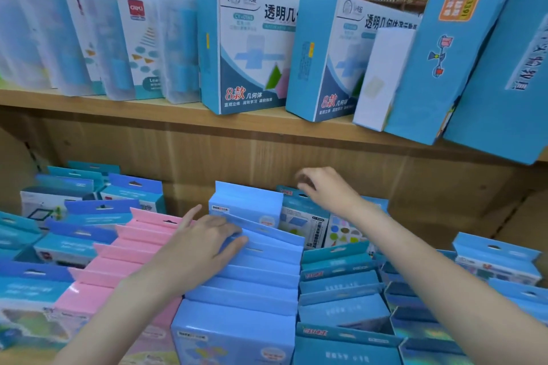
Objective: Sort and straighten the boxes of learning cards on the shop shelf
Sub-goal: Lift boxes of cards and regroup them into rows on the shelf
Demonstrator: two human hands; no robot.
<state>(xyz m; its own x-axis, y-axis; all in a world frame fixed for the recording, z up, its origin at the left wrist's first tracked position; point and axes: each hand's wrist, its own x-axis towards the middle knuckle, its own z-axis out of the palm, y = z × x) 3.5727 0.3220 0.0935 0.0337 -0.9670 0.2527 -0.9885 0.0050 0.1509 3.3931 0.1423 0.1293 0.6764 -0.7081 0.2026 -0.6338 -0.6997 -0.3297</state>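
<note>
The card boxes fill the lower shelf in rows running from near to far, each box showing its hang tab: a pink row (pixel 130 249) on the left, a blue row (pixel 255 270) in the middle, teal rows (pixel 338 284) to the right. The left hand (pixel 201 246) lies flat across the blue row's tabs, fingers straight and close together, pressing on the boxes toward the far end, most likely to keep the row from tipping while the other hand works. The right hand (pixel 323 190) reaches further back, fingers curled down over the top edge of the teal box (pixel 299 216) standing behind and to the right of the blue row. It seems to pinch the tab, though motion blur leaves me unable to say the grip is closed. That box stands taller and at an angle to its neighbours, so I take it for the one being pulled straight or lifted out. On the upper shelf (pixel 178 112) larger boxes (pixel 249 50) lean to one side, not yet tidied.
</note>
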